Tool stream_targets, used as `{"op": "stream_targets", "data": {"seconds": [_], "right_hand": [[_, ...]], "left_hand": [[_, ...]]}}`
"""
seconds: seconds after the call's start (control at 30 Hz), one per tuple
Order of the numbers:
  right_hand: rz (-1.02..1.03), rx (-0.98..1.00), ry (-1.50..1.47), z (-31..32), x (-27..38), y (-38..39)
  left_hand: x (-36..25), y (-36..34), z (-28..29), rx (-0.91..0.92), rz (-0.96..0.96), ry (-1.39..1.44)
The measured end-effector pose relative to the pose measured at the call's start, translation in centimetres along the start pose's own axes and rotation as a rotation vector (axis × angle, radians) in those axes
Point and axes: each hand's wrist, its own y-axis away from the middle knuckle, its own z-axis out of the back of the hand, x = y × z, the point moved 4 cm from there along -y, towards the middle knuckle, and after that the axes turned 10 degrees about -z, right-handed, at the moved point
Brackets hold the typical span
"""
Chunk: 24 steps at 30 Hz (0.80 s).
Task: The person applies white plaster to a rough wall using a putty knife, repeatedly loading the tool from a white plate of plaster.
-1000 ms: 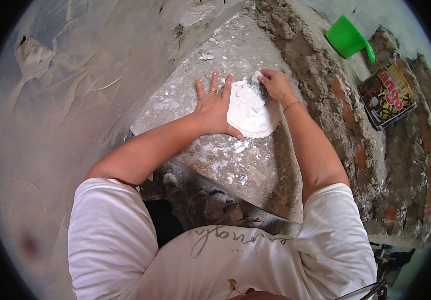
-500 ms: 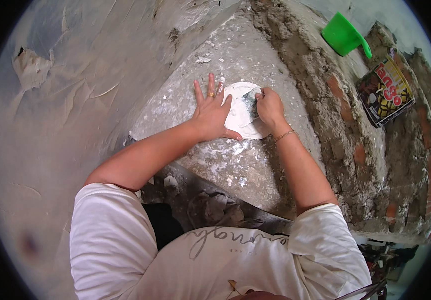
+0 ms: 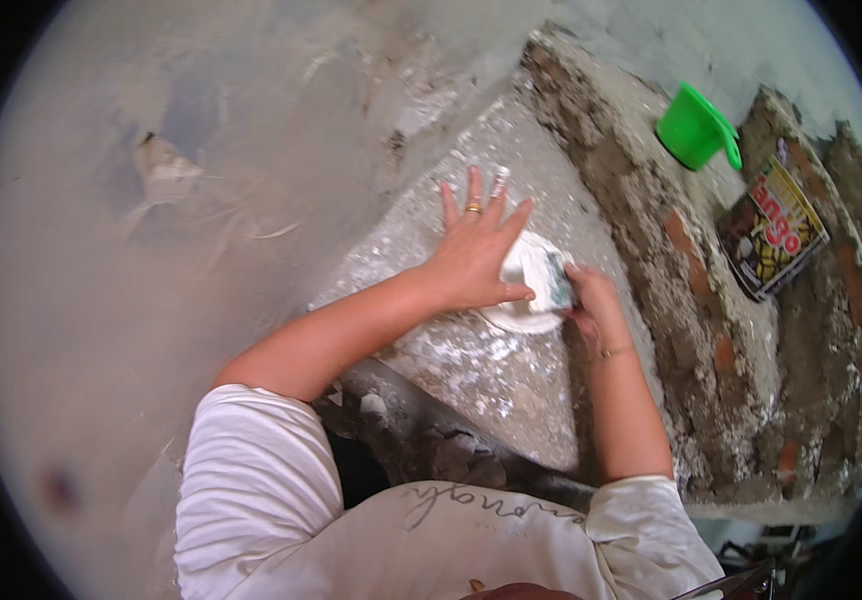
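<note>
A round white plate-like disc (image 3: 513,320) smeared with white paste lies on the rough concrete ledge (image 3: 471,365). My right hand (image 3: 596,305) grips a small flat greenish scraper (image 3: 557,280) at its right edge. White paste coats much of the scraper's face, which is tilted over the disc. My left hand (image 3: 481,250) is spread at the disc's left side, fingers pointing away and thumb reaching across toward the scraper. It holds nothing, and white paste marks one fingertip. My left hand hides part of the disc.
Rough stepped masonry (image 3: 671,300) with exposed brick rises to the right. On it stand a green plastic dipper (image 3: 696,128) and a dark printed tin (image 3: 773,232). A smeared grey wall (image 3: 151,320) fills the left. Dark debris (image 3: 421,440) lies below the ledge's near edge.
The scraper has tilted up and now carries a thick white layer on its face. My left thumb has moved from the disc's near rim to over it. The whole view has shifted.
</note>
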Motion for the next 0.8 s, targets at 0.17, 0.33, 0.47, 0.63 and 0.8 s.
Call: {"op": "stream_targets", "data": {"seconds": [0.17, 0.33, 0.47, 0.63, 0.8], "right_hand": [[-0.001, -0.021, 0.080, 0.5, -0.4, 0.4], [0.003, -0.079, 0.081, 1.6, -0.2, -0.1], [-0.031, -0.031, -0.018, 1.7, -0.6, 0.0], [-0.063, 0.000, 0.006, 2.9, -0.8, 1.1], [-0.122, 0.021, -0.036, 3.0, -1.0, 1.3]], "left_hand": [[-5.3, -1.4, 7.9, 0.217, -0.163, -0.159], [-13.9, -2.5, 11.4, 0.208, -0.345, -0.268], [-18.4, -3.1, 12.2, 0.296, -0.446, -0.466], [-21.2, -4.5, 13.4, 0.198, -0.486, -0.615], [-20.9, -4.7, 14.0, 0.132, -0.513, -0.497]]}}
